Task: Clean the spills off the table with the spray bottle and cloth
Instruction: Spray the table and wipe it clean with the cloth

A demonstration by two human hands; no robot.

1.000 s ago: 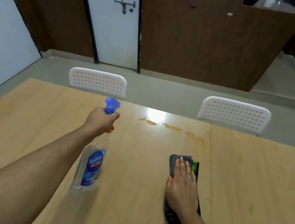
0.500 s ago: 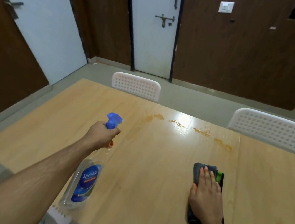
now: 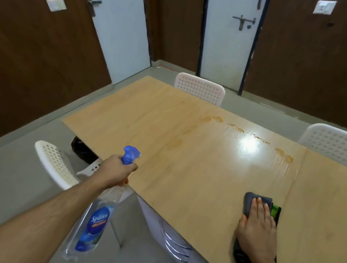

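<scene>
My left hand (image 3: 113, 172) grips the neck of a clear spray bottle (image 3: 93, 221) with a blue trigger head and blue label, held in the air beside the table's left edge, nozzle pointing toward the table. My right hand (image 3: 257, 228) lies flat, fingers together, on a dark grey folded cloth (image 3: 250, 199) with a green stripe near the table's front edge. A line of orange-brown spills (image 3: 283, 154) runs across the far part of the light wooden table (image 3: 186, 161), with a faint smear nearer the left.
Two white perforated chairs stand at the far side, one (image 3: 200, 88) left and one (image 3: 344, 148) right. Another white chair (image 3: 55, 162) stands at the near left, below the bottle. A second tabletop (image 3: 328, 203) joins on the right. Doors and brown walls lie behind.
The view has swung left and down, showing the table's left edge and the near chair. The bottle now hangs off the table's side. My right hand stays flat on the cloth.
</scene>
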